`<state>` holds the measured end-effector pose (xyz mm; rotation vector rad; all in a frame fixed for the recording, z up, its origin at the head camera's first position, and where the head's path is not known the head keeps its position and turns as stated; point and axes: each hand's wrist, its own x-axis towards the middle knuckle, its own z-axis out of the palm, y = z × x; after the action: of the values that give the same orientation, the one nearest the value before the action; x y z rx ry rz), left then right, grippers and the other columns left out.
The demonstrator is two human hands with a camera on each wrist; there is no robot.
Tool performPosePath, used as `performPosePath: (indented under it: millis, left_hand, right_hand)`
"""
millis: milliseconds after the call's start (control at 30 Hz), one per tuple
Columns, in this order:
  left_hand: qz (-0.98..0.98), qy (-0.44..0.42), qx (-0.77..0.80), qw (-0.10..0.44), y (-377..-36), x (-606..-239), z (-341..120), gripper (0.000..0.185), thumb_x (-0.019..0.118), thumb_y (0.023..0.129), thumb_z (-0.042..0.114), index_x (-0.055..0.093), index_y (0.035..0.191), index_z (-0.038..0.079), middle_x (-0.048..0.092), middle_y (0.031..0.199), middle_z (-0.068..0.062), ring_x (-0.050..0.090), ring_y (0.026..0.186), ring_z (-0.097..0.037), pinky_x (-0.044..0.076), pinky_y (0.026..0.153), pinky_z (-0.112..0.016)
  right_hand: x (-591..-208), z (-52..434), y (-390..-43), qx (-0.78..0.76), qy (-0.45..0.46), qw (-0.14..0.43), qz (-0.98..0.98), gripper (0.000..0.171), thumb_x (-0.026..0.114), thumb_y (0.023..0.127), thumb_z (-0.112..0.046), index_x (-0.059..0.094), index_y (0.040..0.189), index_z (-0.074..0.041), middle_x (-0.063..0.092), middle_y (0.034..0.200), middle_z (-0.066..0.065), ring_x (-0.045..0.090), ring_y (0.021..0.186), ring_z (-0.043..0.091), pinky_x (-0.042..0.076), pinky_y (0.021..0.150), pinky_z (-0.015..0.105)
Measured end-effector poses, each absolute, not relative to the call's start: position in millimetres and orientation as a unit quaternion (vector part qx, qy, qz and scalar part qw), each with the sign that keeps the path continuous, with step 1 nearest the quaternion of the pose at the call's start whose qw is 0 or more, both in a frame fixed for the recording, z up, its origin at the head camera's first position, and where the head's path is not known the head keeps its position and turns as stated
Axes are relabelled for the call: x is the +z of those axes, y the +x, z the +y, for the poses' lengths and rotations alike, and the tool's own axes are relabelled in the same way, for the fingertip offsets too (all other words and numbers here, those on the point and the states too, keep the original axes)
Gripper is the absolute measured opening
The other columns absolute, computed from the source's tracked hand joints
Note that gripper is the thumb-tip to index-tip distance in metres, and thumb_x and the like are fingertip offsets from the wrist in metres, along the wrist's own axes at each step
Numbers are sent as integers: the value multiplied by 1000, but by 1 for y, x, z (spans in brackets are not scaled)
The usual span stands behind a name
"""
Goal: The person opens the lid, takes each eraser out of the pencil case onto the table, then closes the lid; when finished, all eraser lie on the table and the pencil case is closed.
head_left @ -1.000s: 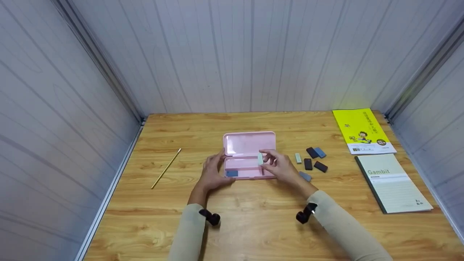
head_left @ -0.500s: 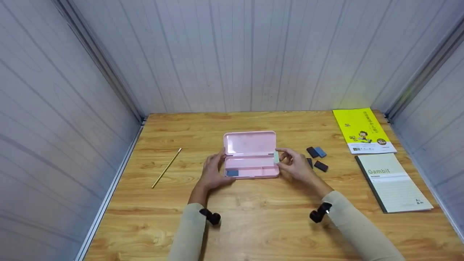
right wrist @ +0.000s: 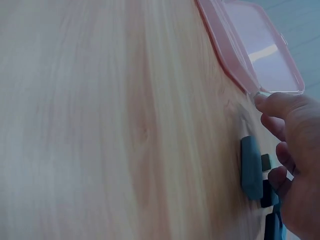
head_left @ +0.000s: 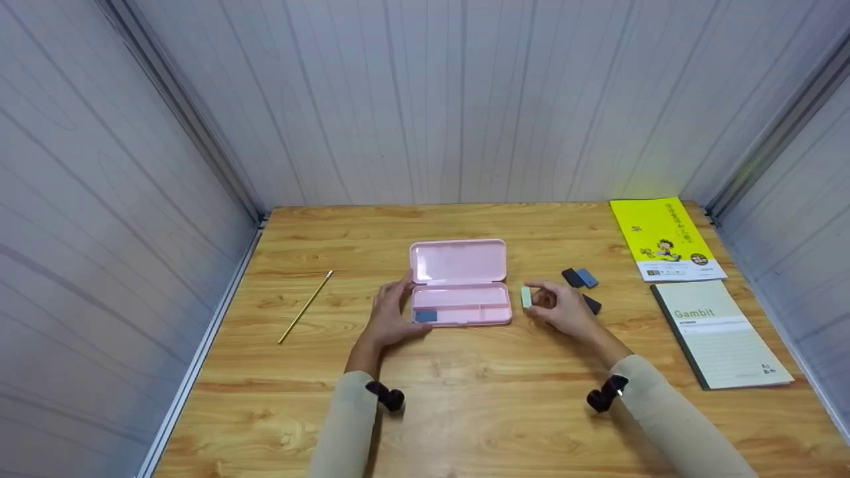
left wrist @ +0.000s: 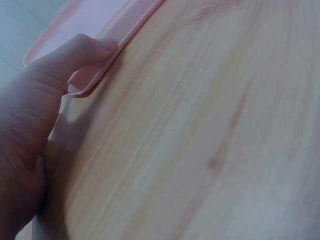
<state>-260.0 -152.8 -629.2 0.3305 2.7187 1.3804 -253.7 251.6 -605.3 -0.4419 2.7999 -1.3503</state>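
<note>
An open pink pencil case (head_left: 461, 295) lies on the table, its lid tipped back. My left hand (head_left: 390, 313) grips its left end, thumb over the front edge; the left wrist view shows this thumb (left wrist: 95, 50) on the rim. A blue eraser (head_left: 426, 317) sits in the front left compartment. Just right of the case, my right hand (head_left: 563, 310) pinches a pale green eraser (head_left: 526, 297) upright between thumb and fingers. Under that hand in the right wrist view lies a blue-grey eraser (right wrist: 251, 167), with darker ones beyond it.
Beyond the right hand are a black eraser (head_left: 572, 277), a blue eraser (head_left: 587, 277) and a dark eraser (head_left: 592, 304), partly covered. A gold pencil (head_left: 305, 307) lies at the left. A yellow booklet (head_left: 664, 232) and a notebook (head_left: 720, 338) lie at the right.
My right hand has moved right with the pale green eraser, from over the case to beside it, and now covers some of the loose erasers. The left hand stays on the pencil case.
</note>
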Motion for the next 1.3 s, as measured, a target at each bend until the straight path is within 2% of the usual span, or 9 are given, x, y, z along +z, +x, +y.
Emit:
performPosePath:
  millis: [267,600,833,1000,1100,1300]
  left_hand:
    - [883,100,457,36,-261,-632,-153,127,103,74,37,33,179,27,55,169,-13,38,160,-39,29,136,-67]
    - [884,100,455,36,-261,-632,-153,127,104,73,36,34,179,27,56,168,-13,38,160,-39,29,137,-66]
    - [884,115,453,35,-261,-631,-153,127,102,73,35,33,179,22,60,167,-11,38,161,-39,22,138,-69]
    - [886,109,447,52,-260,-630,-154,128,101,76,35,29,180,25,50,174,-13,34,165,-41,27,137,-69]
    - [884,111,451,58,-261,-629,-155,128,101,76,34,29,181,24,48,176,-13,33,165,-42,27,137,-70]
    - [880,119,456,59,-261,-627,-158,129,102,75,31,28,181,24,51,175,-12,32,164,-40,25,138,-70]
  right_hand:
    - [-607,253,-253,-405,-177,-1,897,45,89,95,-6,78,138,0,77,104,13,66,96,15,54,84,22]
    - [-607,252,-254,-396,-175,-3,902,51,91,93,-7,76,141,2,72,106,13,57,95,18,47,82,25]
    - [-605,251,-253,-391,-167,7,905,49,89,95,-11,76,142,-1,72,109,13,57,98,19,46,84,25]
    - [-601,248,-252,-400,-165,20,901,50,88,97,-10,75,144,-3,73,113,15,62,103,22,49,88,27]
    - [-597,242,-251,-400,-173,21,900,48,87,97,-9,75,144,-4,74,114,16,64,105,24,51,90,29]
    - [-589,223,-250,-401,-195,18,895,47,86,97,-5,76,143,-5,74,113,18,62,94,28,46,81,26]
